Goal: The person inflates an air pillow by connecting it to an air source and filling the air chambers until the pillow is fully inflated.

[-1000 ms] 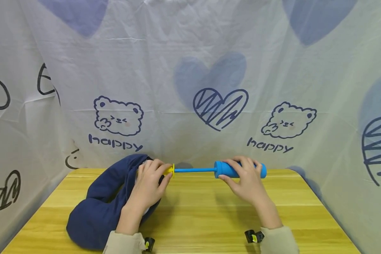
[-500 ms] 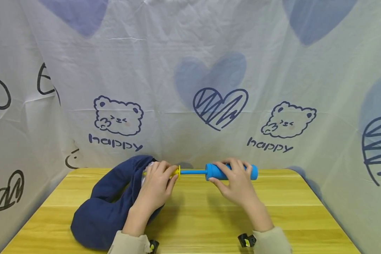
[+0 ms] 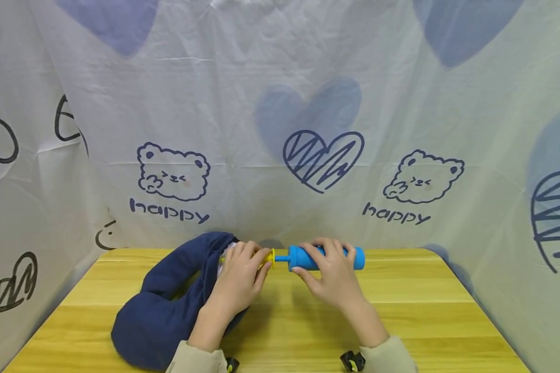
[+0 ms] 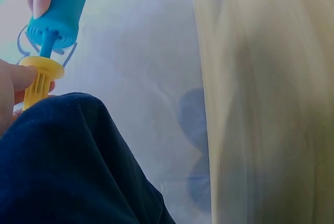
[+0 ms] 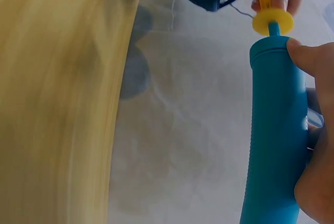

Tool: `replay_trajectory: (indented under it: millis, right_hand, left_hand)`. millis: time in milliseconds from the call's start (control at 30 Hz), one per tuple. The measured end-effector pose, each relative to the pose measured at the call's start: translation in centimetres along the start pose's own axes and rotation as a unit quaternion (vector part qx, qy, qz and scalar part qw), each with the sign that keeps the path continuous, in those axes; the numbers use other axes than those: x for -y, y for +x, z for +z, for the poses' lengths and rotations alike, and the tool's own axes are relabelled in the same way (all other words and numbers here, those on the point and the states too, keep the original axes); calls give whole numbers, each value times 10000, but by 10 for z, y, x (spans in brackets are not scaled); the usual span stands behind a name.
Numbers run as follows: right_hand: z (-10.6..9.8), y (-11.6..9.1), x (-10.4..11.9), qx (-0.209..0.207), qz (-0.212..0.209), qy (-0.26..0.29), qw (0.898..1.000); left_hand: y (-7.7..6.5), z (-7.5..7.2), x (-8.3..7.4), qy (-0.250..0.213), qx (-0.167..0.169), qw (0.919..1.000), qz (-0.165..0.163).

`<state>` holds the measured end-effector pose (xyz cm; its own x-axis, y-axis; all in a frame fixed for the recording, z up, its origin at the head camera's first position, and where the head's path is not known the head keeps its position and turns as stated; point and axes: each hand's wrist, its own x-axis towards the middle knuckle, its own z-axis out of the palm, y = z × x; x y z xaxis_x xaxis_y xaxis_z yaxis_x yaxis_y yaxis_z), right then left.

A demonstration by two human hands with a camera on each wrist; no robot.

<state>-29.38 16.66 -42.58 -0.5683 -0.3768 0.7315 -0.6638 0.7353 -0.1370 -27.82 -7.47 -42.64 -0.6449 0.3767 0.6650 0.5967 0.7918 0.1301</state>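
Note:
A blue hand pump [image 3: 298,259] lies level above the table in the head view, with my right hand [image 3: 336,274] gripping its barrel. A short length of thin blue rod [image 3: 282,258] shows between the barrel and the yellow flanged end piece [image 4: 37,85]. My left hand [image 3: 242,272] pinches that yellow piece, beside the opening of a navy U-shaped neck pillow [image 3: 156,321]. Some whitish lining shows at the pillow's opening, mostly behind the left hand. Whether the yellow piece joins a valve there is hidden. The right wrist view shows the thumb along the barrel [image 5: 276,130].
Below the hands is a wood-grain table [image 3: 429,311], its far edge close behind the pump. A pale printed curtain [image 3: 252,207] hangs behind and at both sides. Each wrist carries a small black camera mount [image 3: 352,360].
My right hand has moved left with the barrel, and less blue rod shows. My left hand, the yellow piece and the pillow have shifted slightly right and nearer to me.

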Motion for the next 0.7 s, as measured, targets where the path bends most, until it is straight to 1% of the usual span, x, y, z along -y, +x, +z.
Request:
replay_trajectory:
  millis: [200,367,533,700]
  right_hand:
    - [4,0,9,-53,-74,-28,10000]
    - [5,-1,13,-82,-68,-49,9999]
    - [6,-1,12,-94,-66,-72,9999]
    - [2,-1,6,-62,-64,-104,9999]
  left_hand:
    - [1,5,-7,60,-38,9999,146]
    - [1,7,-10,71,-30,9999,146]
    - [1,5,-9,37,-59,9999,116]
    - [-1,3,-4,46,-77,9999,55]
